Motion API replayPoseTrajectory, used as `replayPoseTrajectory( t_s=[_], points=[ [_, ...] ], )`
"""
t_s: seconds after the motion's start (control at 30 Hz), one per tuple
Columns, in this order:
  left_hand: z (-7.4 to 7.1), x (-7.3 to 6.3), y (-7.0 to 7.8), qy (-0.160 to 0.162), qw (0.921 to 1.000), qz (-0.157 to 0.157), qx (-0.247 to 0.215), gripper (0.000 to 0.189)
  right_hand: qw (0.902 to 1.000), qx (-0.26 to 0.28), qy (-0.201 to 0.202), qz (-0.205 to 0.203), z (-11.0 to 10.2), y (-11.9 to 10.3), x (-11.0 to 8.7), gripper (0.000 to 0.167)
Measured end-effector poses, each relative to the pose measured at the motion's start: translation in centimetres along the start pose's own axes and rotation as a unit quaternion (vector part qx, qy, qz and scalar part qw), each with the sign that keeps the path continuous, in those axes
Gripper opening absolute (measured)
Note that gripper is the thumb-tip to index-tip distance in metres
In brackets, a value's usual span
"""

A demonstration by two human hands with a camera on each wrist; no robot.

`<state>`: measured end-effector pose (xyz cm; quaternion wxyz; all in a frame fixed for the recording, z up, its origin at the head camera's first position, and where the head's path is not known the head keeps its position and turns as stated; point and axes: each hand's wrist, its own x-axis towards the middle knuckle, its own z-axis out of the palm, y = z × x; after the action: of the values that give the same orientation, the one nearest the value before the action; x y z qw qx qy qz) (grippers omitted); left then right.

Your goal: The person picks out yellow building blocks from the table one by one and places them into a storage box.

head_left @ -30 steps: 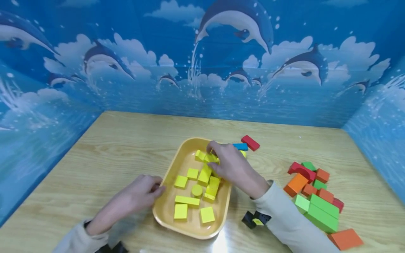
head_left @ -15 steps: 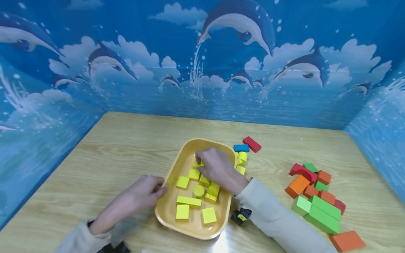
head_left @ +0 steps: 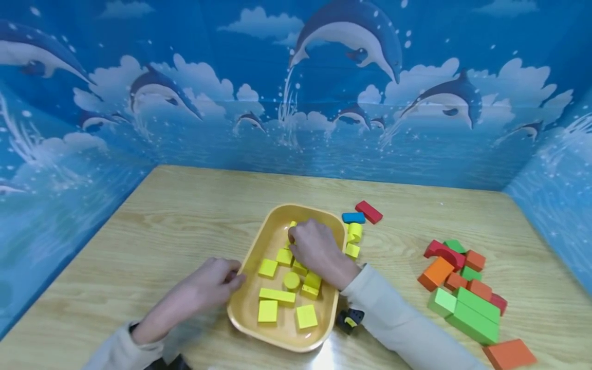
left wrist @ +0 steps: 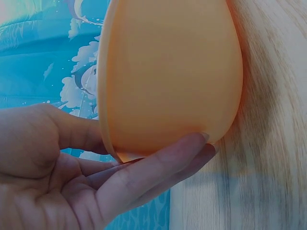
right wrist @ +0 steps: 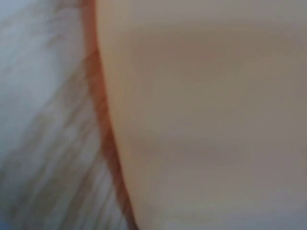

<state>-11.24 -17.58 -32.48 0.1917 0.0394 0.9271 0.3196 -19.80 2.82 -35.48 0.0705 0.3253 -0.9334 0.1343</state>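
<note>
A tan oval-cornered tray (head_left: pixel 243 308) lies on the table with several yellow blocks in it. My left hand (head_left: pixel 208 282) pinches its left rim; in the left wrist view the thumb sits at the rim and the fingers lie along the outer wall (left wrist: pixel 172 72). Over the far part of the tray, my right hand (head_left: pixel 319 252) has curled fingers at a yellow block (head_left: pixel 289 242), mostly hidden by them. A yellow cylinder (head_left: pixel 291 280) and a long yellow block (head_left: pixel 277 296) lie nearer. The right wrist view is blurred, filled by the tray wall (right wrist: pixel 201 110).
Just right of the tray are a yellow arch-and-cylinder cluster (head_left: pixel 354 232), a yellow cube (head_left: pixel 352 251), a blue block (head_left: pixel 353 218) and a red block (head_left: pixel 369 211). Green, orange and red blocks (head_left: pixel 473 319) are heaped farther right. A dolphin-printed backdrop (head_left: pixel 296 144) borders the table.
My right hand has moved left from the tray's right side to the blocks at its far middle, uncovering yellow blocks outside the rim. The left hand keeps its hold.
</note>
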Motion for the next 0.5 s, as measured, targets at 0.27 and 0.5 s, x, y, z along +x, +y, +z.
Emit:
replayPoseTrajectory(
  t_s=[0.27, 0.5],
  points=[
    [-0.1, 0.0, 0.1, -0.007, 0.9999, -0.011, -0.006, 0.018, 0.9988, 0.033, 0.037, -0.001, -1.4, 0.7, -0.9, 0.005],
    [-0.1, -0.1, -0.1, 0.001, 0.9999, 0.011, -0.005, 0.017, 0.991, 0.063, 0.11, 0.043, -4.2, 3.8, -2.5, 0.007]
  ],
)
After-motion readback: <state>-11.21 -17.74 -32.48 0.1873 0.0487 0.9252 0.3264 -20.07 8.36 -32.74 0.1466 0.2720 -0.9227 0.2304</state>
